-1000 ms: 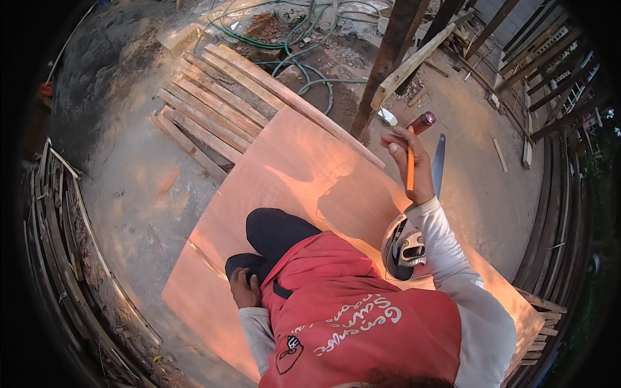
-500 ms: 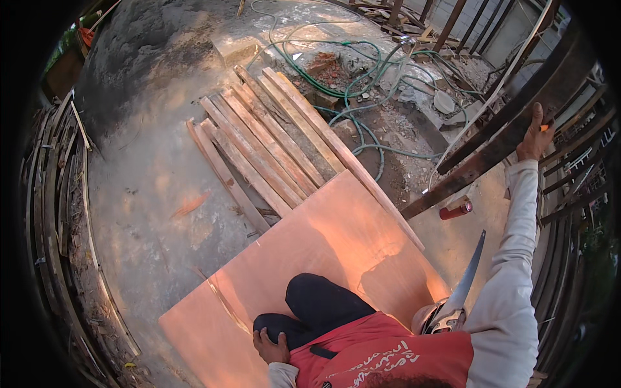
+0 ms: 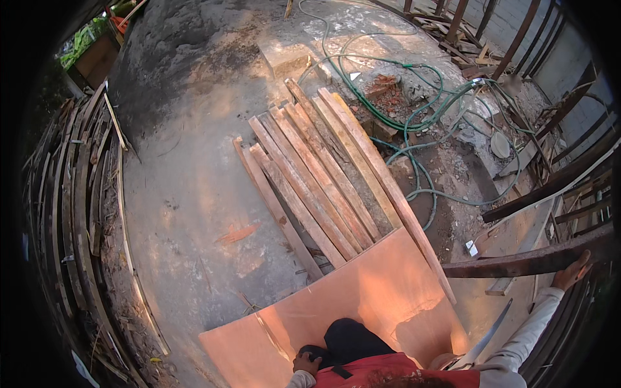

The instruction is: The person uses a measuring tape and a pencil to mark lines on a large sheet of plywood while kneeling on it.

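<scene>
My left hand (image 3: pixel 307 364) rests on my dark-trousered knee, fingers spread over the cloth and holding nothing. Out at the right, my right hand (image 3: pixel 570 270) has hold of a dark wooden post (image 3: pixel 517 262); some of its fingers are hidden behind the wood. Under my legs lies a reddish plywood sheet (image 3: pixel 369 284), its far edge over the ends of several wooden planks (image 3: pixel 317 174). A handsaw (image 3: pixel 490 333) stands beside my right forearm, blade slanting up, its lower end partly covered by my body. A thin wood strip (image 3: pixel 268 333) lies on the sheet.
A green hose (image 3: pixel 414 126) winds over rubble at the far right. Long timber strips (image 3: pixel 74 246) are stacked along the left. Dark upright posts (image 3: pixel 517 39) stand before a wall at the back right. Bare concrete (image 3: pixel 187 213) spreads left of the planks.
The view has swung, so the planks and sheet sit further right and lower. The dark post now appears lower and flatter, my right hand still on it. The red cylinder no longer shows.
</scene>
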Tool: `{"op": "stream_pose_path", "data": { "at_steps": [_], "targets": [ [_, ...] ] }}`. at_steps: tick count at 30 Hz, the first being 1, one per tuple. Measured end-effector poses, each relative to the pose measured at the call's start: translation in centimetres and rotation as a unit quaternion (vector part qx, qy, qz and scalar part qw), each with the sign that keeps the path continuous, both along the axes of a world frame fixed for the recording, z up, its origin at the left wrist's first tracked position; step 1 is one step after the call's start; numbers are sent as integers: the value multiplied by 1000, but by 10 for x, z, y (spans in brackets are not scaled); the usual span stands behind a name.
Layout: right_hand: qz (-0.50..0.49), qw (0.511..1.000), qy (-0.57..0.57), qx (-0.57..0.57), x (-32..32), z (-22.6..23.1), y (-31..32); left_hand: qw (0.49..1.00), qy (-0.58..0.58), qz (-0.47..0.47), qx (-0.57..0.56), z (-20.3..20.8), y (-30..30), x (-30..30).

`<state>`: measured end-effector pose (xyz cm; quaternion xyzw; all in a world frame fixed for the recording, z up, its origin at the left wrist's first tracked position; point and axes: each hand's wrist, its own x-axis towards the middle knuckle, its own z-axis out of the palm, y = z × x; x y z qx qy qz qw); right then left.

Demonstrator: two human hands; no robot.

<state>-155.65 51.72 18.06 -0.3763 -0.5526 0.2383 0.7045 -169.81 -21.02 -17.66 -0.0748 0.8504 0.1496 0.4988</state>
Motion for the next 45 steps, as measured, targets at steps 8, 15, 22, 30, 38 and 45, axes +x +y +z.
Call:
{"op": "stream_pose_path", "data": {
  "at_steps": [8,15,22,30,38,45],
  "targets": [
    [15,998,62,-17,-4,-7,-26,998,18,-44,50,55,30,-120],
    [-137,988,-61,33,-36,-1,-28,952,261,-40,-152,242,8,-221],
    [-101,993,-29,52,-21,10,-19,898,427,5,-101,210,-54,-235],
    [-140,984,-1,-110,-64,28,-64,964,247,-27,-92,159,-5,-274],
    [-261,946,-195,-10,-140,0,-38,989,45,-55,-132,180,-28,-372],
    [9,865,-314,-391,-307,-192,-157,989,-33,-102,-104,172,-35,-388]
  ]
}}
